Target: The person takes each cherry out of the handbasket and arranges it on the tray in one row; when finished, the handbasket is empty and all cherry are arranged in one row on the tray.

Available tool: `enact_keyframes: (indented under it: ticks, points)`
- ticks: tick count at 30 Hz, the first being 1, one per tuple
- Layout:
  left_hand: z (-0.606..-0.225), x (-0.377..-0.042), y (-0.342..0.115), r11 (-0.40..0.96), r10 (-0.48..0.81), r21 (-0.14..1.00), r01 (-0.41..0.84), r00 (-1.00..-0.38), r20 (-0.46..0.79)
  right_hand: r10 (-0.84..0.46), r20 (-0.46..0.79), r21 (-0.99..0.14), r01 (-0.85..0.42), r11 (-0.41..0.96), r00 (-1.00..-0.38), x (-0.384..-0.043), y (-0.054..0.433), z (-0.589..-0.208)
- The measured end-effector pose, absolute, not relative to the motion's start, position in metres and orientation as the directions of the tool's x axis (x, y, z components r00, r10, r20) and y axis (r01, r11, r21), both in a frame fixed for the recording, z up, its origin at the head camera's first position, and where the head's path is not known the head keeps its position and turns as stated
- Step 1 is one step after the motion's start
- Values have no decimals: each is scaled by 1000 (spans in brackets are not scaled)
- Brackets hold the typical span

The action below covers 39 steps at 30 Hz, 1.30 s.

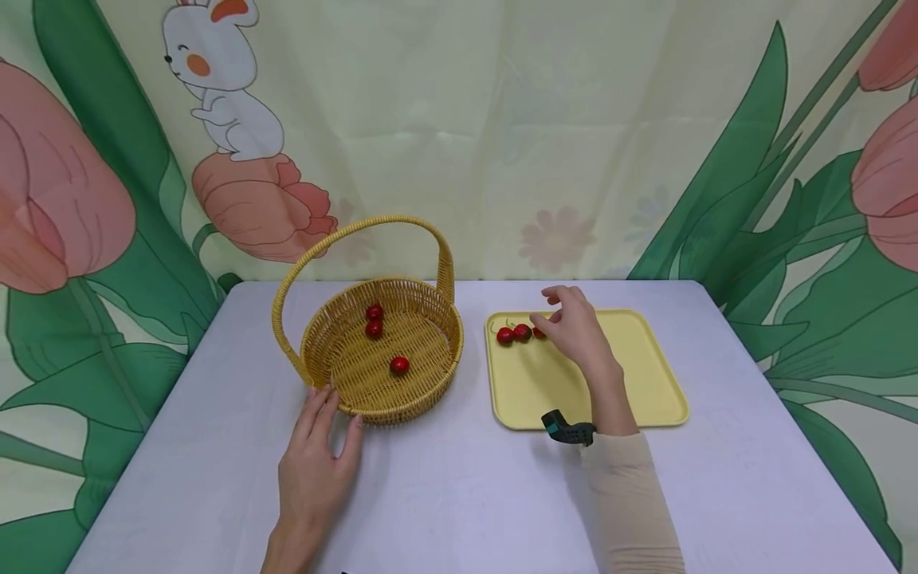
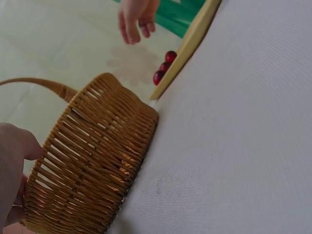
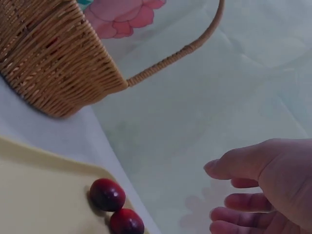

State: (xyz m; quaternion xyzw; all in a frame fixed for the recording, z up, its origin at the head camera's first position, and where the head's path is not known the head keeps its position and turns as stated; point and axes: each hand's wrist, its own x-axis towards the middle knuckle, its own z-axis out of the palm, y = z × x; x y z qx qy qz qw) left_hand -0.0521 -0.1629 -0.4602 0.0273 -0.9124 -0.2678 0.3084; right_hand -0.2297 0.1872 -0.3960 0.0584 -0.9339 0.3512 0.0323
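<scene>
My left hand (image 1: 315, 462) rests against the near-left rim of a round wicker basket (image 1: 437, 391), its thumb spread apart from the fingers. In the basket lie red cherries, a touching pair (image 1: 374, 321) toward the back and a single cherry (image 1: 399, 366) nearer the front. Over the yellow tray (image 1: 645, 399) my right hand (image 1: 577, 331) hovers with nothing in it, thumb and fingers apart. Below its fingertips, a row of cherries (image 1: 522, 332) with thin stems lies along the tray's back-left corner; the rightmost is partly hidden by the hand.
The basket's tall arched handle (image 1: 402, 219) rises over its back left side. A white cloth covers the table (image 1: 459, 494). Behind the table hangs a printed curtain (image 1: 574, 143) with a rabbit and flowers. A black band (image 1: 570, 430) sits at the right wrist.
</scene>
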Motion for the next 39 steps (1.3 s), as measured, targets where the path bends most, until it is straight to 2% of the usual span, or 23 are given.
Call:
enact_keyframes:
  ticks: [10,20,39]
  points:
    - [-460,-51,-162,853,-217,509,116,-808,548,-152,206,-677,-253,691,-967,-223,154,-370]
    - [-461,-52,-163,857,-218,503,112,-806,550,-285,274,-674,-395,624,-919,-225,112,-367]
    - [-461,-52,-163,860,-207,495,122,-803,558,-486,230,-662,-502,557,-843,-225,45,-387]
